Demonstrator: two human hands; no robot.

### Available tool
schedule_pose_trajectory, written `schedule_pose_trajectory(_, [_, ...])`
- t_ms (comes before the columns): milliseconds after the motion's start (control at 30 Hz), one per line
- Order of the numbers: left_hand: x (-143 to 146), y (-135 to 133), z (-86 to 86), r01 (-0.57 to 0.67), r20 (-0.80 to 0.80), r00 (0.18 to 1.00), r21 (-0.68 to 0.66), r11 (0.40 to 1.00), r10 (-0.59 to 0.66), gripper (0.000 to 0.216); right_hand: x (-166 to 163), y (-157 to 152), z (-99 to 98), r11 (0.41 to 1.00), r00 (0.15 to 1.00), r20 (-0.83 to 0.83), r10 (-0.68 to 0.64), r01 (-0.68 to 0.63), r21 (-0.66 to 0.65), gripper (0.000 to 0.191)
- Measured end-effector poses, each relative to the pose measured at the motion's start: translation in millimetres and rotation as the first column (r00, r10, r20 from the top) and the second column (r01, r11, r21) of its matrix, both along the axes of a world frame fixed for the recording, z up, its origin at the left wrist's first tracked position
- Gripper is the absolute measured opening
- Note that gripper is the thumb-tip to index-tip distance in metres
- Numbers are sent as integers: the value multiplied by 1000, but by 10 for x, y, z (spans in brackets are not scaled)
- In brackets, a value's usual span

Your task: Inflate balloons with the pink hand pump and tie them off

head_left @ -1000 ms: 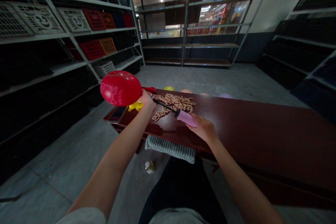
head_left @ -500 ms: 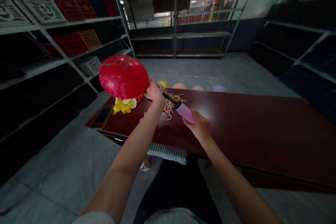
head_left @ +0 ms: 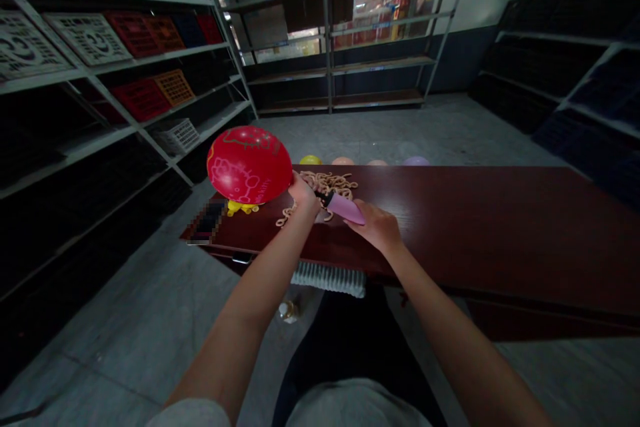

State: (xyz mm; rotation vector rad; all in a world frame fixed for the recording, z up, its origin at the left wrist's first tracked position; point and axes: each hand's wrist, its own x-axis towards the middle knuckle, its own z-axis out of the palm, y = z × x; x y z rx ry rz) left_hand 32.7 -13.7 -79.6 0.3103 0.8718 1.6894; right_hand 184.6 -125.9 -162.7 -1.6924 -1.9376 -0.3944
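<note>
Pink pump [head_left: 346, 208], wrapped by the right hand [head_left: 377, 225], has slid nearer the left hand [head_left: 304, 193], suggesting a pumping stroke; that one seems closed on the red balloon [head_left: 249, 165], at its ten o'clock.

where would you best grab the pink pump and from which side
Probably by the end of the pink pump farthest from the red balloon, coming from the person's right: that thick end angles toward the right hand, which grips it, while the slim black part leads to the left hand at the balloon.
</note>
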Motion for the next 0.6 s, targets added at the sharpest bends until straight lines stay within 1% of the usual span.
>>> schedule_pose_trajectory(100, [-226,24,-33,-54,17,998,-72,996,55,42,-31,-21,15,1000,998,56,19,-18,-21,49])
schedule_pose_trajectory(167, [-394,33,13,-77,17,997,-78,994,79,41,-44,-31,19,999,997,68,25,-24,-29,48])
schedule_pose_trajectory(333, [-869,80,260,-118,17,993,-41,992,119,42,-61,-31,19,997,995,59,81,-80,-23,46])
schedule_pose_trajectory(400, [-1017,131,362,-135,8,991,-20,991,135,43,-66,-29,21,994,993,50,107,-107,-14,45])
schedule_pose_trajectory(500, [-1096,229,488,-128,-6,992,3,992,128,44,-68,-25,21,994,994,18,110,-110,-2,46])
schedule_pose_trajectory(600, [-987,306,579,-142,-34,989,64,988,145,44,-44,-11,8,997,996,-41,76,-76,14,47])
